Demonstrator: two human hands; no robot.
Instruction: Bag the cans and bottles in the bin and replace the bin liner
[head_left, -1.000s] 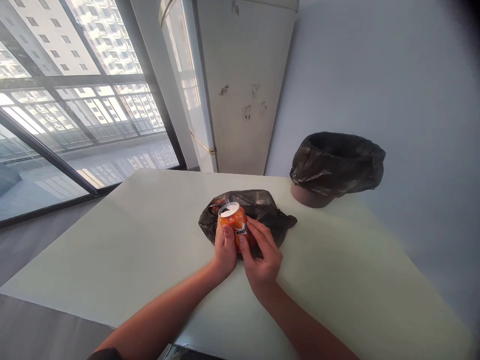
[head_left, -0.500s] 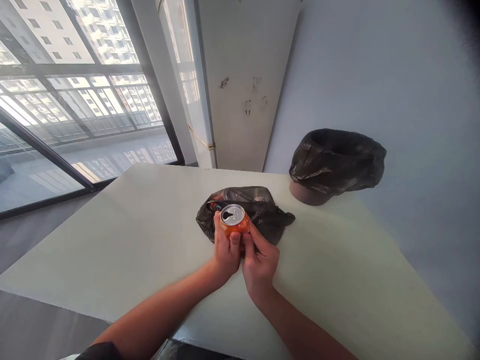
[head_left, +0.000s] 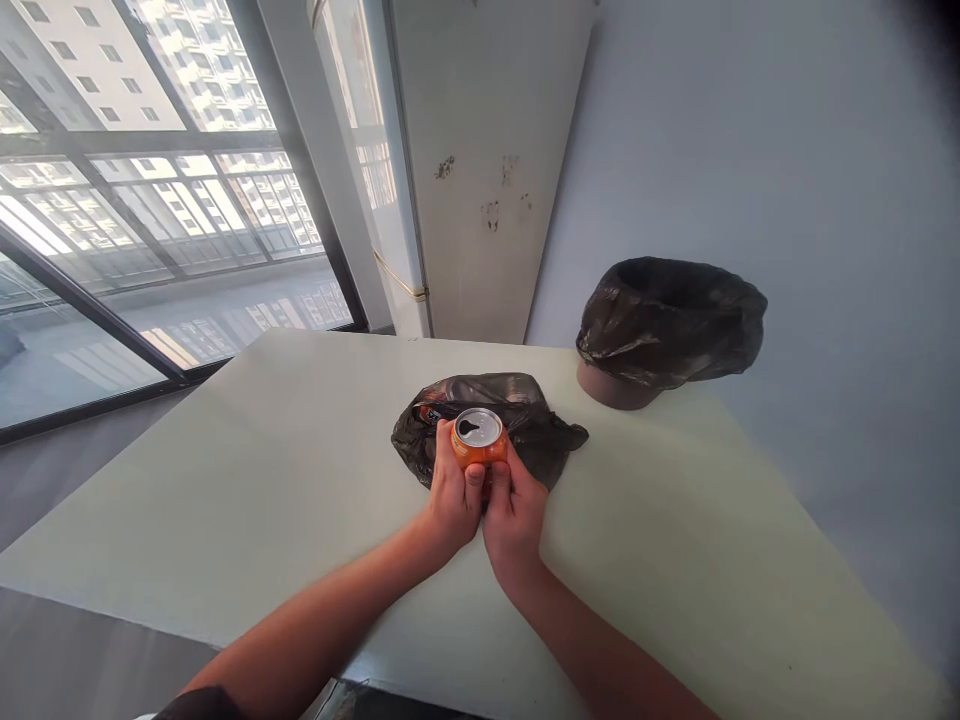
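Observation:
An orange drink can [head_left: 478,440] with an opened silver top is held between both my hands above the pale table [head_left: 247,470]. My left hand [head_left: 452,498] wraps its left side and my right hand [head_left: 516,510] grips its right side, thumbs on the near face. The can's top tilts toward me. Right behind the can lies a crumpled black plastic bag [head_left: 540,435] with something orange showing at its left edge.
A brown bin lined with a black bag [head_left: 670,325] stands at the table's back right by the wall. A white fridge [head_left: 480,170] stands behind the table. Large windows [head_left: 150,190] fill the left side.
Both hands have tipped the can so its silver top now faces me, and my fingers have closed tighter around it. The view shifted slightly.

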